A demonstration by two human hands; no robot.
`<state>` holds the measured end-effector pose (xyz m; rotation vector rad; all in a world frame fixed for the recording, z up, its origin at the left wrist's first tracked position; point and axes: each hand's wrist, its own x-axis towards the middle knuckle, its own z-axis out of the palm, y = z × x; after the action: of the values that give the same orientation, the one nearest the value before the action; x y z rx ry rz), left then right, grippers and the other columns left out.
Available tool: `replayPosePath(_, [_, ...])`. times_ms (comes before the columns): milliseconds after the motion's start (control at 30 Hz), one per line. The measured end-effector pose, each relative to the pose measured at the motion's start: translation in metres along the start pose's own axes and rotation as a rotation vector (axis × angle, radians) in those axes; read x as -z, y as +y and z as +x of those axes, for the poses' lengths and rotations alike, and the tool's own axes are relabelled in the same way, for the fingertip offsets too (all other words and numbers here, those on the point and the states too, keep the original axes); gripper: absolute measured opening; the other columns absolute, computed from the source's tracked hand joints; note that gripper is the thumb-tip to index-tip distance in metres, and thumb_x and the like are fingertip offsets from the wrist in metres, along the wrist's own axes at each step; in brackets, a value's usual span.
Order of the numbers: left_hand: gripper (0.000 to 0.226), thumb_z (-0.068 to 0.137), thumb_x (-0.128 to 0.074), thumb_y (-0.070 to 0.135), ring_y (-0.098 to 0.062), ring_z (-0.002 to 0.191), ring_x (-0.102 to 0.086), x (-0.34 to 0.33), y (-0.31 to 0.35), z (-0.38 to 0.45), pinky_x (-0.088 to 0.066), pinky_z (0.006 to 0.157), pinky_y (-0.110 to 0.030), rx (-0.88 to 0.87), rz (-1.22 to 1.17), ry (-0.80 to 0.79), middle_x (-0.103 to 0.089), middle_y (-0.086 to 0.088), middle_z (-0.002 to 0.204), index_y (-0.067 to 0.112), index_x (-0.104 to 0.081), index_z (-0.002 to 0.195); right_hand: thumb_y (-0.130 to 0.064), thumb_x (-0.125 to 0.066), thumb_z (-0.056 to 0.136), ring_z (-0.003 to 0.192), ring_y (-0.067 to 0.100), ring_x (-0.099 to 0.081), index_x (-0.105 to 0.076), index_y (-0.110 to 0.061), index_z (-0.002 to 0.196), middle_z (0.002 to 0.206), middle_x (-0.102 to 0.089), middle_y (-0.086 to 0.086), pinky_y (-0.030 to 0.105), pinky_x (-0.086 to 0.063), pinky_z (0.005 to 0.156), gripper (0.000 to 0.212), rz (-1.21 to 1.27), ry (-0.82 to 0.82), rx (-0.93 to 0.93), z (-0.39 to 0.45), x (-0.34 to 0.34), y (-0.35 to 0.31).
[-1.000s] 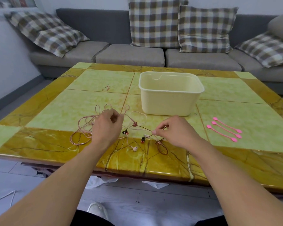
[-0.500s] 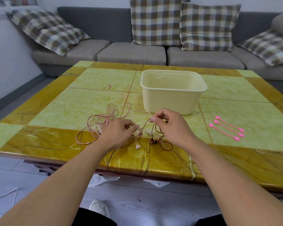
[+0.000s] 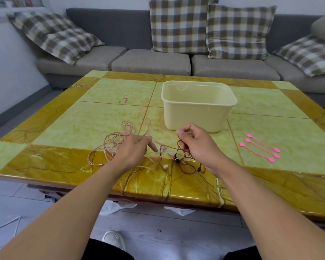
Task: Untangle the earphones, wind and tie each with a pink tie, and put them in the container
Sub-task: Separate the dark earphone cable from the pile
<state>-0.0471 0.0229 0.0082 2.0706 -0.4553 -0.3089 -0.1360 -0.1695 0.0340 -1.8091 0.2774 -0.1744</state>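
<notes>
A tangle of pink earphone cable [image 3: 118, 139] lies on the table's near left, with a brown earphone cable [image 3: 188, 166] looped beside it to the right. My left hand [image 3: 133, 152] rests over the pink cable, fingers pinching a strand. My right hand [image 3: 197, 145] is raised a little and pinches the brown cable between thumb and forefinger. Earbuds [image 3: 175, 159] dangle between the hands. Three pink ties [image 3: 261, 148] lie side by side at the right. The cream container [image 3: 198, 107] stands empty behind the hands.
The yellow and green marble table [image 3: 83, 126] has its near edge just below the cables. A grey sofa [image 3: 150, 61] with checked cushions runs behind it. A shoe [image 3: 113, 239] and white cable [image 3: 6, 224] lie on the floor.
My right hand has lifted the brown cable up and back toward the container. My left hand has shifted right and lower over the pink tangle, which has spread out on the table.
</notes>
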Motion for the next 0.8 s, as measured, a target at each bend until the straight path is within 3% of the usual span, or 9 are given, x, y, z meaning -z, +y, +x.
replayPosePath(100, [0.05, 0.104, -0.041, 0.033, -0.025, 0.061, -0.054, -0.001, -0.003, 0.005, -0.05, 0.081, -0.026, 0.024, -0.031, 0.078, -0.043, -0.019, 0.058, 0.019, -0.076, 0.07, -0.043, -0.062, 0.098, 0.049, 0.003, -0.038, -0.065, -0.023, 0.093, 0.06, -0.047, -0.014, 0.026, -0.031, 0.055, 0.02, -0.22, -0.028, 0.028, 0.001, -0.001, 0.005])
replayPosePath(167, [0.051, 0.106, -0.042, 0.032, -0.019, 0.055, -0.044, -0.001, -0.002, 0.005, -0.039, 0.058, -0.025, 0.033, -0.058, 0.137, -0.046, -0.01, 0.055, 0.019, -0.076, 0.07, -0.051, -0.072, 0.088, 0.057, 0.0, -0.046, -0.069, -0.026, 0.088, 0.065, -0.051, -0.015, 0.025, -0.033, 0.059, 0.025, -0.299, -0.049, 0.048, 0.0, -0.002, 0.004])
replayPosePath(233, [0.051, 0.107, -0.042, 0.029, -0.021, 0.051, -0.042, -0.001, -0.001, 0.004, -0.034, 0.056, -0.029, 0.027, -0.089, 0.173, -0.059, 0.003, 0.054, 0.016, -0.075, 0.071, -0.054, -0.078, 0.081, 0.074, 0.001, -0.058, -0.073, -0.029, 0.084, 0.075, -0.064, -0.015, 0.03, -0.044, 0.067, 0.026, -0.407, -0.071, 0.045, 0.0, -0.003, 0.005])
replayPosePath(333, [0.048, 0.105, -0.043, 0.029, -0.042, 0.089, -0.066, 0.0, -0.004, 0.007, -0.042, 0.069, -0.037, 0.061, -0.071, 0.265, -0.07, -0.025, 0.109, 0.017, -0.076, 0.073, -0.052, -0.08, 0.08, 0.062, 0.005, -0.058, -0.077, -0.028, 0.076, 0.068, -0.069, -0.012, 0.029, -0.047, 0.063, 0.025, -0.57, -0.097, 0.016, 0.001, 0.0, 0.007])
replayPosePath(467, [0.033, 0.098, -0.044, 0.024, -0.018, 0.051, -0.053, 0.008, -0.011, 0.01, -0.041, 0.056, -0.031, 0.127, 0.003, 0.355, -0.076, -0.006, 0.102, 0.025, -0.074, 0.083, -0.057, -0.077, 0.081, 0.065, 0.012, -0.064, -0.075, -0.028, 0.076, 0.072, -0.072, -0.008, 0.03, -0.05, 0.062, 0.029, -0.656, -0.076, -0.023, 0.001, 0.012, 0.005])
replayPosePath(533, [0.026, 0.093, -0.048, 0.018, -0.018, 0.064, -0.063, 0.01, -0.011, 0.007, -0.053, 0.064, -0.036, 0.132, 0.063, 0.355, -0.073, -0.002, 0.096, 0.026, -0.068, 0.108, -0.058, -0.071, 0.086, 0.075, 0.017, -0.068, -0.074, -0.028, 0.078, 0.078, -0.073, -0.005, 0.032, -0.054, 0.07, 0.031, -0.616, 0.016, -0.012, 0.002, 0.02, 0.002])
replayPosePath(600, [0.048, 0.084, -0.055, 0.007, -0.022, 0.098, -0.065, 0.009, -0.008, 0.005, -0.053, 0.088, -0.042, 0.085, 0.189, 0.358, -0.067, 0.0, 0.112, 0.024, -0.058, 0.129, -0.056, -0.07, 0.087, 0.075, 0.017, -0.067, -0.074, -0.026, 0.079, 0.078, -0.071, -0.005, 0.03, -0.05, 0.068, 0.032, -0.584, 0.119, -0.006, 0.002, 0.029, -0.002])
replayPosePath(700, [0.06, 0.072, -0.059, -0.002, -0.022, 0.126, -0.05, 0.002, 0.004, 0.001, -0.04, 0.108, -0.049, -0.115, 0.306, 0.325, -0.059, 0.001, 0.131, 0.023, -0.063, 0.126, -0.055, -0.073, 0.085, 0.063, 0.016, -0.06, -0.072, -0.028, 0.08, 0.072, -0.065, -0.009, 0.028, -0.04, 0.055, 0.027, -0.629, 0.117, -0.039, -0.002, 0.043, 0.0])
replayPosePath(800, [0.035, 0.084, -0.069, 0.02, -0.014, 0.124, -0.049, -0.014, 0.013, -0.005, -0.033, 0.111, -0.04, -0.309, 0.369, 0.108, -0.065, 0.009, 0.124, 0.028, -0.069, 0.118, -0.056, -0.076, 0.081, 0.063, 0.009, -0.059, -0.073, -0.031, 0.082, 0.073, -0.067, -0.01, 0.026, -0.038, 0.054, 0.025, -0.679, 0.058, -0.103, -0.005, 0.048, 0.008])
